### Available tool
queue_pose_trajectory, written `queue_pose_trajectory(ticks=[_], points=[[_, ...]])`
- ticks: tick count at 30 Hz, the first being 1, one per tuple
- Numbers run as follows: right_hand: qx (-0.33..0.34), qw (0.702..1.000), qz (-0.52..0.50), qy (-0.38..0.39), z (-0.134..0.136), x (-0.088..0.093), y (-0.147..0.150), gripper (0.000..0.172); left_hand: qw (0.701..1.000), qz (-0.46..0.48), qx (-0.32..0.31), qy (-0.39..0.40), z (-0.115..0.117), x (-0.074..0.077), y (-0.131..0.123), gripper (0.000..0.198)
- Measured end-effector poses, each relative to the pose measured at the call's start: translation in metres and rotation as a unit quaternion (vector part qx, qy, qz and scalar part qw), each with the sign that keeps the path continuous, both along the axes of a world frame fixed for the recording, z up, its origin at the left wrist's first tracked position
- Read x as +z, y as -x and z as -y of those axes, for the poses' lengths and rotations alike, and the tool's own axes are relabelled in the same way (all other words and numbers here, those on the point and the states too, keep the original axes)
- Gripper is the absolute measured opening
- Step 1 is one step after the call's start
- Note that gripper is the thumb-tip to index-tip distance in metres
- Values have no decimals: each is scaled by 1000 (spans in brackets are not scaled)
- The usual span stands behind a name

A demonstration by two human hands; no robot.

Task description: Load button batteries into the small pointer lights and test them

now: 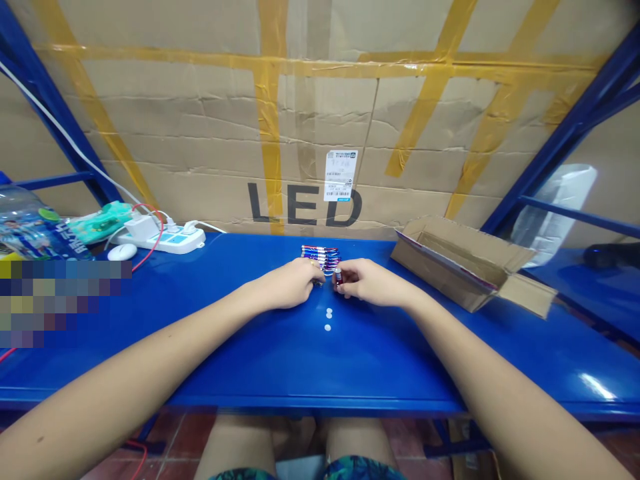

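Both hands meet at the middle of the blue table (280, 360). My right hand (367, 281) pinches a small dark red cylinder (339, 275), held upright between thumb and fingers. My left hand (293, 283) is curled with its fingertips at a small part right next to that cylinder; what it holds is mostly hidden. Just behind the hands lies a row of several small red and blue pen-like items (320, 256). Two small white discs (329, 319) lie on the table in front of the hands.
An open cardboard box (467, 263) lies on its side at the right. At the back left are a white power strip (167, 237), a white mouse (122, 252), a green packet and a plastic bottle (30, 230). A taped cardboard wall marked LED stands behind.
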State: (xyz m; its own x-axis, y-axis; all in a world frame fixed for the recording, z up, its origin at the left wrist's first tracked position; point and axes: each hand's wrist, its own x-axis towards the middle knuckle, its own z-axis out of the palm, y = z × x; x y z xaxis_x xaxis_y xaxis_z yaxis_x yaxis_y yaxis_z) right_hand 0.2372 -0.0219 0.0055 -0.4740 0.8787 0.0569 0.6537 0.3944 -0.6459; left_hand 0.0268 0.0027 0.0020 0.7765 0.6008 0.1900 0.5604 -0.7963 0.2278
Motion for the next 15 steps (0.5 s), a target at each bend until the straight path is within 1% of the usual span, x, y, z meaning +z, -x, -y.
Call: queue_pose_trajectory(ticks=[2, 4, 7, 11, 15], points=[[1, 1000, -1, 3, 0, 0, 0, 3, 1000, -1, 6, -12, 0, 2, 2, 34], [-1, 1000, -6, 11, 0, -1, -1, 2, 999, -19, 41, -14, -1, 2, 4, 28], [-3, 1000, -12, 16, -1, -1, 0, 1, 994, -61, 85, 14, -5, -2, 5, 23], [-2, 1000, -12, 8, 0, -1, 1, 3, 993, -60, 96, 44, -8, -5, 3, 18], [10, 1000, -8, -6, -2, -4, 2, 11, 989, -55, 117, 77, -3, 3, 1, 11]])
